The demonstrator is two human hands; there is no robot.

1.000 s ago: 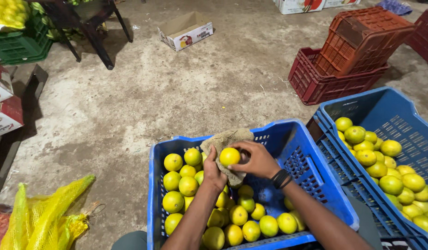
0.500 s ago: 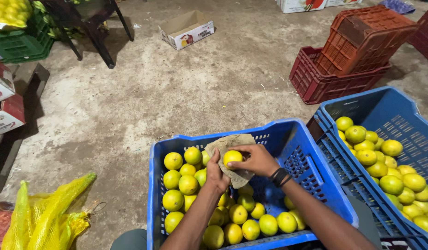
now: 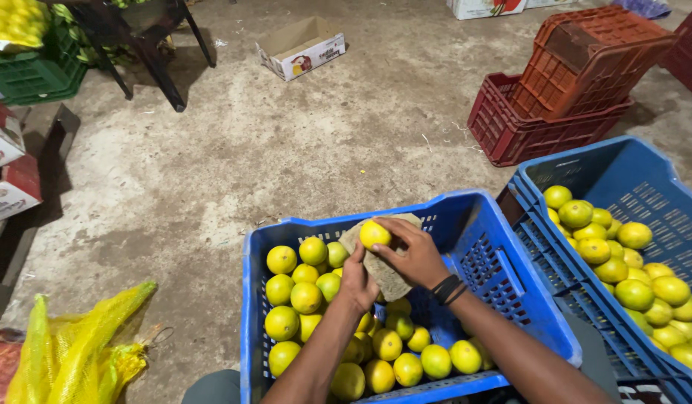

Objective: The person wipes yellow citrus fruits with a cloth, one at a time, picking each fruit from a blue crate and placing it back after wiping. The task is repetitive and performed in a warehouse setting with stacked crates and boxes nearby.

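Observation:
My right hand grips a yellow-green citrus fruit and presses it against a tan cloth. My left hand holds that cloth from below. Both hands hover over a blue plastic crate right in front of me, which holds several more yellow and green fruits. A dark band sits on my right wrist.
A second blue crate with several fruits stands at the right. Red crates are stacked behind it. A yellow mesh sack lies at lower left. An open cardboard box, a green crate and dark chair legs stand on the concrete floor farther off.
The hands stay over the crate; my right hand has turned the fruit slightly against the cloth. The view has barely shifted.

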